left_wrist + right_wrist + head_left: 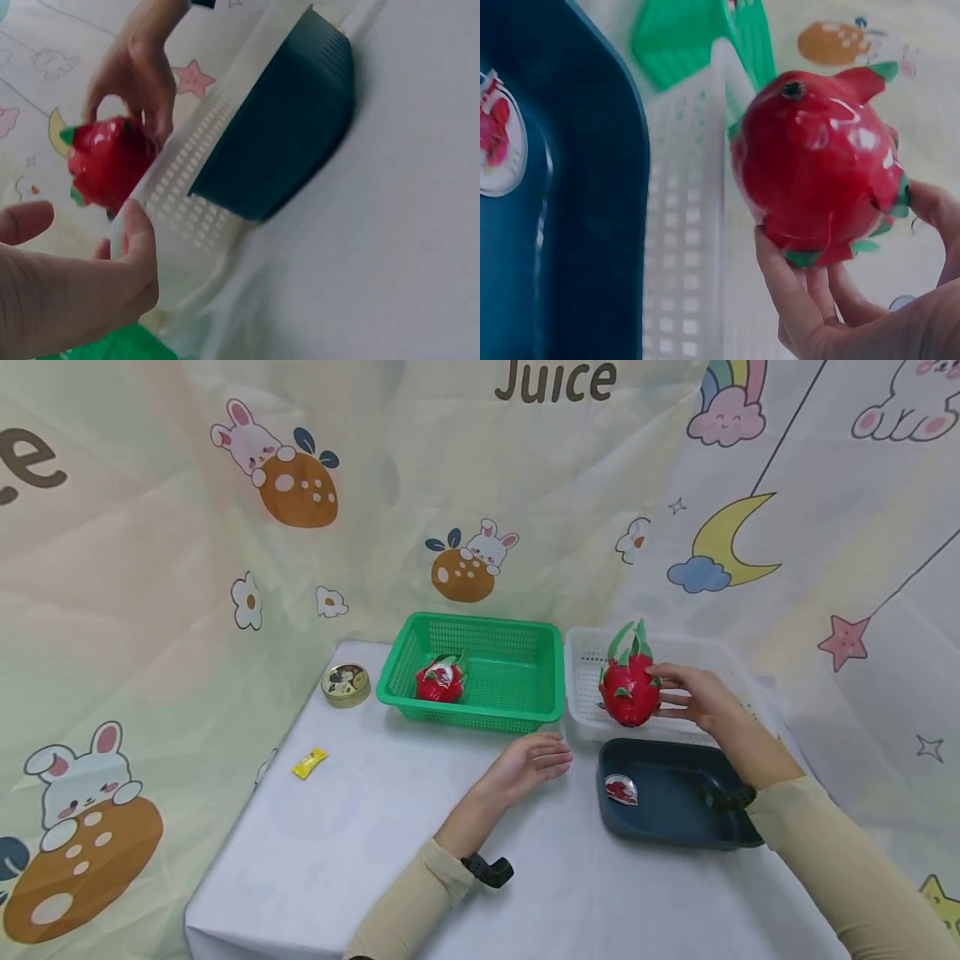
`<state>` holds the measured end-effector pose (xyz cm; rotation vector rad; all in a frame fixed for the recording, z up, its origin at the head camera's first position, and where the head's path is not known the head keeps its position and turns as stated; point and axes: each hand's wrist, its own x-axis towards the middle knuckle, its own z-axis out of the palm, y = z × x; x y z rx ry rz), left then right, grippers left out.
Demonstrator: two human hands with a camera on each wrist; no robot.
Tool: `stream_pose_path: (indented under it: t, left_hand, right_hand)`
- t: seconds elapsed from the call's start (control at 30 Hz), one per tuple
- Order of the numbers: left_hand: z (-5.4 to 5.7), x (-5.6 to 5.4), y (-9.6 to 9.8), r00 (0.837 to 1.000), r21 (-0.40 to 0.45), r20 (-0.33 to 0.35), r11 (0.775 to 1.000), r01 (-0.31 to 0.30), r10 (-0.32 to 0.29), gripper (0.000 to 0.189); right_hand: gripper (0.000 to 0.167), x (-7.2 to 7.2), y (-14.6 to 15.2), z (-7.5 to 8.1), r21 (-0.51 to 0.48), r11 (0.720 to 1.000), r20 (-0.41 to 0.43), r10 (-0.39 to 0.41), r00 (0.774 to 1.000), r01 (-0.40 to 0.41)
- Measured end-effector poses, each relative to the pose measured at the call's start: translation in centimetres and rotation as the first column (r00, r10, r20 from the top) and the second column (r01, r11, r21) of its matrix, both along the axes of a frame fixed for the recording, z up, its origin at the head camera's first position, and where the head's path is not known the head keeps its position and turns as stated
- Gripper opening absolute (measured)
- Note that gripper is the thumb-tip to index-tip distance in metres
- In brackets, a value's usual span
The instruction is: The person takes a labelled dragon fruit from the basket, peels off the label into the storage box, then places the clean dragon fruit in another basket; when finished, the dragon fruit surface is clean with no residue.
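A red dragon fruit with green tips (630,691) is gripped by my right hand (696,695), raised over the white basket (682,647). In the right wrist view the fingers curl under and beside the dragon fruit (817,165). My left hand (529,766) holds nothing, its fingers extended above the table between the green basket and the dark tray. A second, smaller dragon fruit (441,680) lies in the left part of the green basket (480,723).
The dark blue tray (675,835) stands in front of the white basket, with a round dragon-fruit sticker (621,790) in it. On the left are a round gold tin (347,685) and a yellow wrapped candy (310,762). A printed cloth hangs behind.
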<state>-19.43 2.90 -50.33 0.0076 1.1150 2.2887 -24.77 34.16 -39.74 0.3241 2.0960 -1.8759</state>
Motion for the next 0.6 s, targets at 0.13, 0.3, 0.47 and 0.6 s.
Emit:
stream_pose_path:
  t: [0.13, 0.3, 0.47, 0.6]
  left_hand:
    - [0.8, -0.5, 2.1, 0.993, 0.023, 0.065, 0.994, -0.103, 0.101, 0.03]
    - [1.3, -1.3, 3.8, 0.965, 0.067, 0.135, 0.97, -0.233, 0.223, 0.024]
    - [1.2, -1.9, 4.9, 0.953, 0.114, 0.177, 0.957, -0.268, 0.246, 0.037]
    - [1.0, -2.1, 5.6, 0.943, 0.145, 0.221, 0.947, -0.286, 0.25, 0.038]
  right_hand:
    - [0.043, -1.7, 0.0, -0.1, 0.043, 0.999, 0.015, 0.009, 1.0, -0.01]
    - [0.055, -3.9, -0.1, -0.9, 0.03, 0.999, 0.054, 0.028, 0.998, -0.029]
    - [0.052, -5.3, 0.2, -2.3, 0.022, 1.0, 0.092, 0.02, 0.996, -0.022]
    - [0.053, -5.9, 0.0, -3.4, 0.018, 0.999, 0.123, 0.026, 0.992, -0.028]
